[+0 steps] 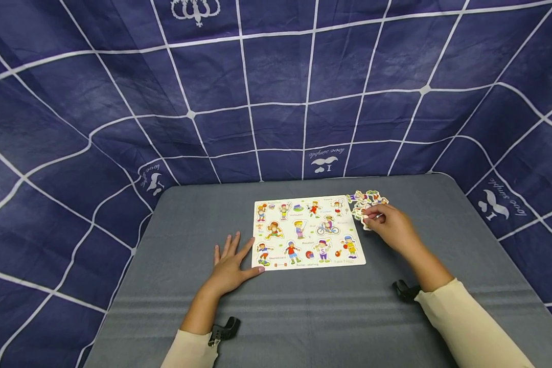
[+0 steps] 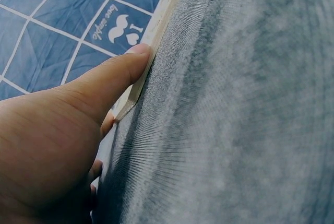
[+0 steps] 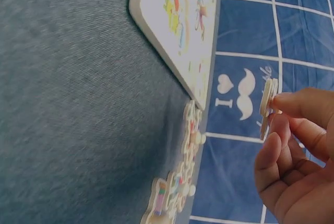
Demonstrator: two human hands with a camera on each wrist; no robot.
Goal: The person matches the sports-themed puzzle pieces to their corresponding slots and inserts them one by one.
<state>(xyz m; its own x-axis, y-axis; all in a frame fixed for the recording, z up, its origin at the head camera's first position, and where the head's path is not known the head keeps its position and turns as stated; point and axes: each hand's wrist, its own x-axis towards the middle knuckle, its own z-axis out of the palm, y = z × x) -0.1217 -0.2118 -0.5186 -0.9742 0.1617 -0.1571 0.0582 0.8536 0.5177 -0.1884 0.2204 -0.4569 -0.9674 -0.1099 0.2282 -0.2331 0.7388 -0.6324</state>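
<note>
A white puzzle board (image 1: 309, 232) printed with sport figures lies flat on the grey table (image 1: 303, 317). My left hand (image 1: 232, 263) rests flat beside its near left corner, fingers straight, with the thumb (image 2: 112, 75) pressed against the board's edge (image 2: 156, 31). My right hand (image 1: 388, 222) is at the board's far right corner and pinches a cut-out puzzle piece (image 3: 267, 104) between thumb and fingers, lifted off the table. Several loose pieces (image 1: 365, 200) lie in a small heap just beyond that hand, seen edge-on as pieces (image 3: 182, 182) in the right wrist view next to the board (image 3: 177, 20).
A blue cloth with a white grid (image 1: 276, 92) hangs round the table at the back and both sides. Bare grey tabletop stretches in front of the board and to its left. Black camera mounts (image 1: 223, 331) sit at both wrists.
</note>
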